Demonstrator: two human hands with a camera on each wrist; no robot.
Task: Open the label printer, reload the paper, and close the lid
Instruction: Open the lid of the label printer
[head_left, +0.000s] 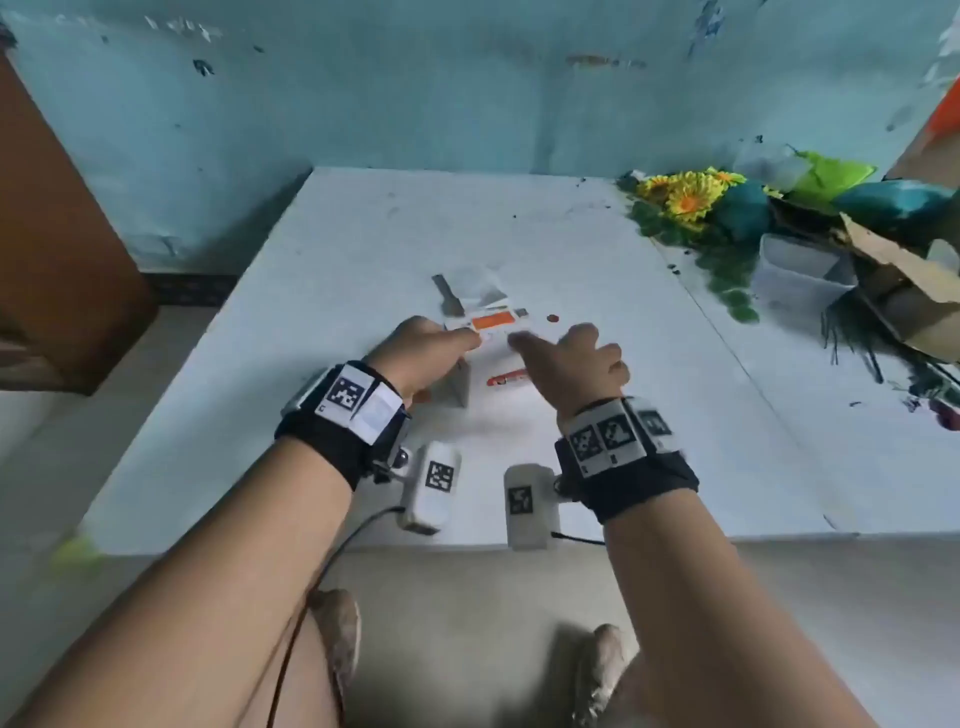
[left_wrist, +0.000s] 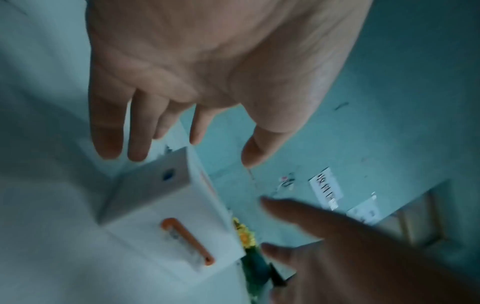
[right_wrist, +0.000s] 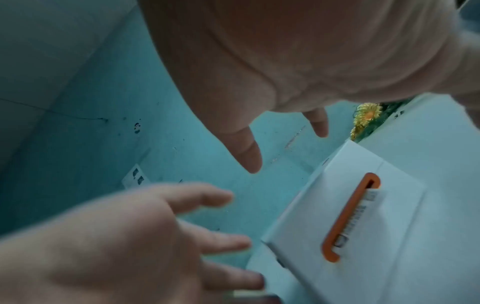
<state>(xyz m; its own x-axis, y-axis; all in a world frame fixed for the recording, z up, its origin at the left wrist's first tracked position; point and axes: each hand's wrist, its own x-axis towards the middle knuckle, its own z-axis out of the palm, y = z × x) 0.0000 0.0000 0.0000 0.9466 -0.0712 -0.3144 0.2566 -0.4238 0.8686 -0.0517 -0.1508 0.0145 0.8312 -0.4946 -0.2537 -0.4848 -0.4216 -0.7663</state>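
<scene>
The white label printer (head_left: 480, 382) sits mid-table, its orange-rimmed paper slot (head_left: 506, 378) facing up. In both wrist views it looks like a closed box (left_wrist: 166, 207) (right_wrist: 363, 216), and a printed paper edge shows in the slot (right_wrist: 349, 218). My left hand (head_left: 431, 353) hovers over its left side with the fingers (left_wrist: 137, 133) spread and straight. My right hand (head_left: 576, 364) is just to its right, thumb (right_wrist: 244, 148) extended. Neither hand grips anything. A white-and-orange patch (head_left: 491, 322) lies at the printer's far end, too blurred to identify.
A clear wrapper (head_left: 475, 288) and a grey strip (head_left: 448, 293) lie behind the printer. Artificial sunflowers (head_left: 685, 195), a clear plastic tub (head_left: 795, 275) and a torn cardboard box (head_left: 904, 291) crowd the table's right side. A blue wall stands behind, brown furniture (head_left: 57, 234) at the left.
</scene>
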